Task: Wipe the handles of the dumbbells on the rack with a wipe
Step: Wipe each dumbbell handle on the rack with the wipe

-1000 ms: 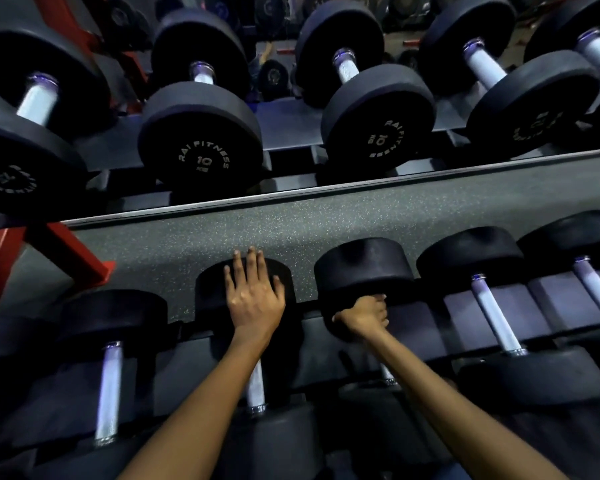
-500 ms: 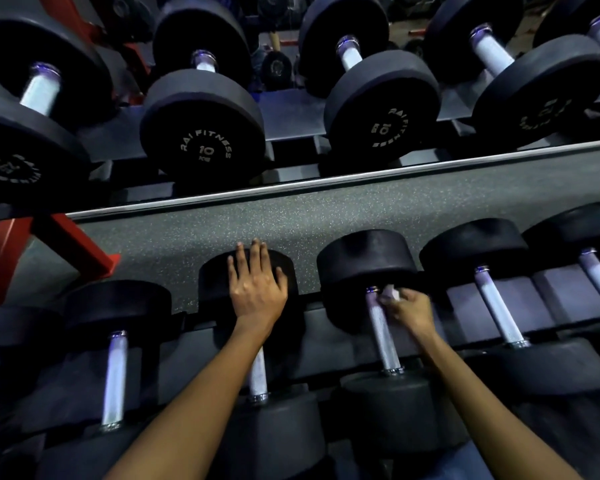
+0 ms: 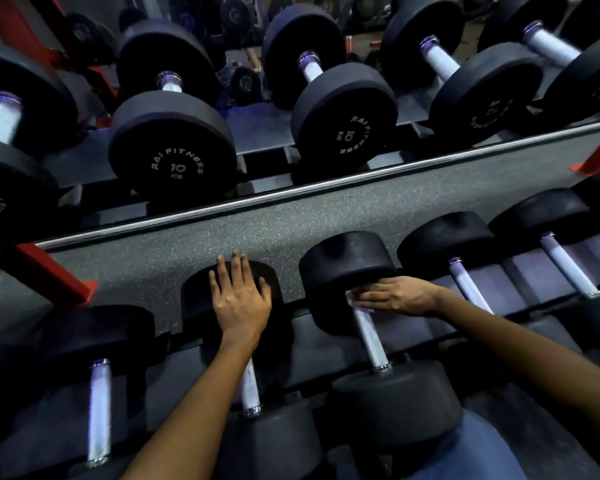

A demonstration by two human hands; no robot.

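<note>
Right hand [image 3: 400,298] grip: fingers extended and lying across the far end of the handle [image 3: 369,336], pressing a small pale wipe [image 3: 351,298] against the metal where it meets the far head [image 3: 349,261]. Only a corner of the wipe shows beyond the fingertips; whether the thumb wraps under the handle cannot be told. Left hand [image 3: 239,297] grip: fingers straight and together, palm flat on the far head of the neighbouring dumbbell [image 3: 229,289] to the left, holding nothing.

The dumbbell being wiped lies in the lower row of the rack [image 3: 312,341], handle running away from the person, near head [image 3: 395,403] closest to the camera. Most of the handle below the right hand is exposed.

Recommended procedure, judged from this position:
- Curl the fingers round the handle so the wipe covers the full circumference, not only the top face.
- Draw the wipe along the handle from the far head to the near collar in one stroke, then twist and return.
- Keep the left palm braced so the body stays steady over the rack.
- Watch for the wipe bunching against the head and slipping out from under the fingers.

Further dumbbells sit on both sides in the same row, and a second row [image 3: 174,147] marked 10 rests on the upper tier beyond a speckled grey shelf edge [image 3: 291,220].
</note>
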